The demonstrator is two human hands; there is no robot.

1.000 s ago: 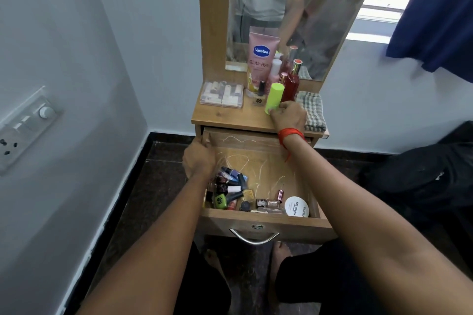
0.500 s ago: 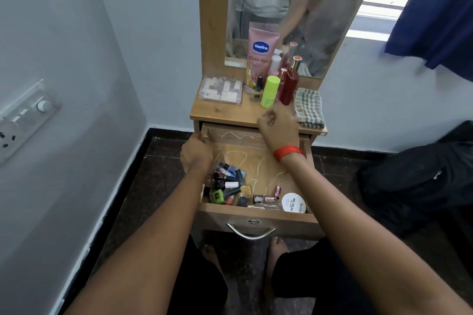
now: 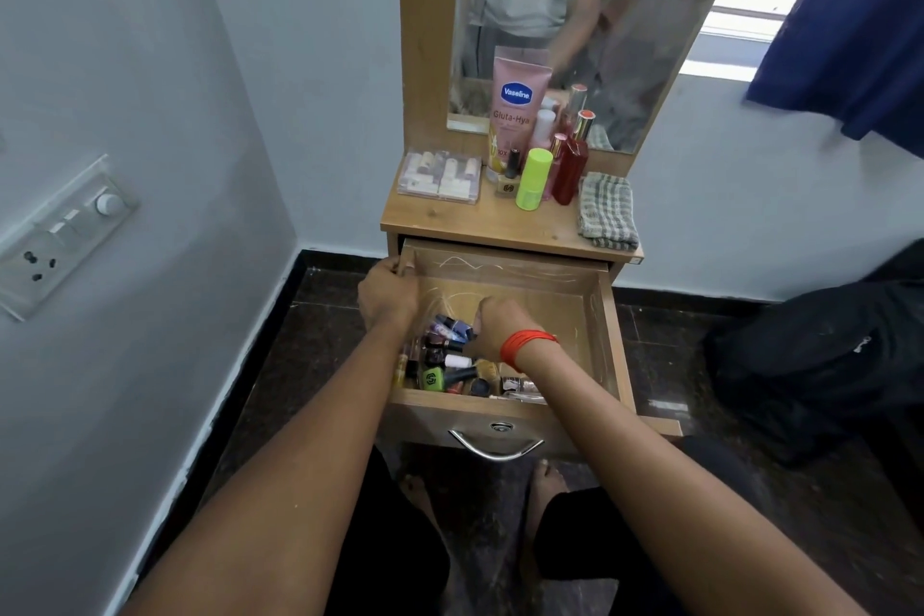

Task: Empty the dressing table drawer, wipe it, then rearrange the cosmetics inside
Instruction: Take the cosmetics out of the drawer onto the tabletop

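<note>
Two pale grey walls meet in a corner, and a white switch panel (image 3: 60, 235) with a socket and a round dial sits on the left one. The floor (image 3: 310, 340) is dark speckled stone with a black skirting. A narrow wooden dressing table (image 3: 450, 220) stands against the back wall, its mirror (image 3: 625, 15) reflecting the person's torso.

The drawer (image 3: 607, 330) is pulled out, with pale scratches across its bare bottom and a curved metal handle (image 3: 495, 448) on the front. The left hand (image 3: 387, 295) grips the top edge of the drawer's left wall near the back corner, fingers curled over it. Just right of it a heap of small cosmetics (image 3: 450, 360), mostly nail polish bottles, fills the drawer's front left part. The right hand (image 3: 500, 323), a red thread band (image 3: 527, 345) on its wrist, is down among them with fingers bent; whether it holds one cannot be told.

On the tabletop, from the left, are a clear plastic box (image 3: 440, 175), a pink tube (image 3: 517, 100), a black-capped polish bottle (image 3: 509, 178), a lime green bottle (image 3: 534, 178), a red bottle (image 3: 570, 165) and a folded checked cloth (image 3: 607, 210). A dark blue curtain (image 3: 850, 15) hangs by the window at far right, above a black bag (image 3: 810, 365).

The tube reads "Vaseline", "Gluta-Hya" and "10X".
</note>
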